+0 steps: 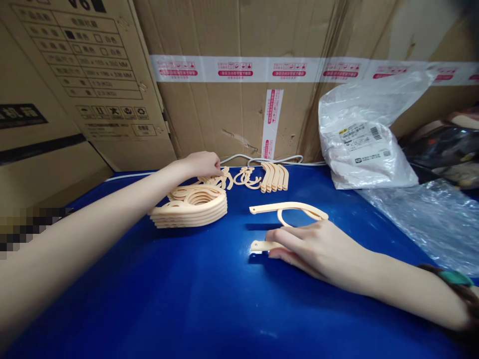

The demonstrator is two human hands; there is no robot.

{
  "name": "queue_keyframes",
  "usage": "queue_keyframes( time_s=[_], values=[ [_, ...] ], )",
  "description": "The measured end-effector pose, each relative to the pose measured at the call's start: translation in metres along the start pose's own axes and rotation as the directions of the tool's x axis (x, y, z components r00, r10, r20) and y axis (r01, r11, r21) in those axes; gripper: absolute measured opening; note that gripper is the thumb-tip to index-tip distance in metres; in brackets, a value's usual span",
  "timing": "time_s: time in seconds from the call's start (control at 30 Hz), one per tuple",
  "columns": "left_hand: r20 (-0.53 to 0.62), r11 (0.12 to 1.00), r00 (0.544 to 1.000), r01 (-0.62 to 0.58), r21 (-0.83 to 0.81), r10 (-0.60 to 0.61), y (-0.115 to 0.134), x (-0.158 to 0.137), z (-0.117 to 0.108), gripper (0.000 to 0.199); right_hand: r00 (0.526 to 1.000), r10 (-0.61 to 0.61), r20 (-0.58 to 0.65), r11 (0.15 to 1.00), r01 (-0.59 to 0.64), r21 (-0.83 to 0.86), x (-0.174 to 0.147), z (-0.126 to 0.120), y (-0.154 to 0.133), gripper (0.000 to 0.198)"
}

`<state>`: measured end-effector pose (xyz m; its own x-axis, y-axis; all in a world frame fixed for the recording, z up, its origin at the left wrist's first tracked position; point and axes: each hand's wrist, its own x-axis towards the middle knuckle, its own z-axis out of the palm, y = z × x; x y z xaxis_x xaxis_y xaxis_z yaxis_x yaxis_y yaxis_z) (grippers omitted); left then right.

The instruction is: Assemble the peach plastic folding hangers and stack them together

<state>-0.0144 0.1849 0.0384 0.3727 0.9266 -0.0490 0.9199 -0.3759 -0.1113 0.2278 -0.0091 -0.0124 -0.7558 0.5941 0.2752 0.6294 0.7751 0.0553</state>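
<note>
My right hand is closed around a cream plastic folding hanger just above the blue tabletop. One straight arm of the hanger and part of a curved piece show above my fingers, and a holed arm end pokes out to their left. At the back, my left hand reaches down with bent fingers into a pile of small cream hanger parts. Its fingertips are partly hidden, so what they pinch cannot be made out. Just in front of that hand lies a neat stack of cream hangers.
Loose cream hooks and a row of curved hanger arms lie along the back. A white cable runs behind them, against cardboard boxes. Right of these are a labelled plastic bag and clear wrap.
</note>
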Motion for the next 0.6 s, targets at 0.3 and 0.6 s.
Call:
queue_keyframes(
  time_s=[0.3,0.6],
  values=[
    [-0.189,0.993,0.977,-0.111,-0.025,0.104,0.011,-0.009,-0.024,0.036,0.999,0.038,-0.005,0.998,-0.038,0.042,-0.002,-0.003,-0.001,0.032],
    [-0.605,0.962,0.754,-0.139,0.234,0.256,0.088,-0.119,-0.051,0.029,0.995,0.1,0.016,0.985,-0.101,0.142,-0.003,-0.008,-0.005,0.029]
  ],
)
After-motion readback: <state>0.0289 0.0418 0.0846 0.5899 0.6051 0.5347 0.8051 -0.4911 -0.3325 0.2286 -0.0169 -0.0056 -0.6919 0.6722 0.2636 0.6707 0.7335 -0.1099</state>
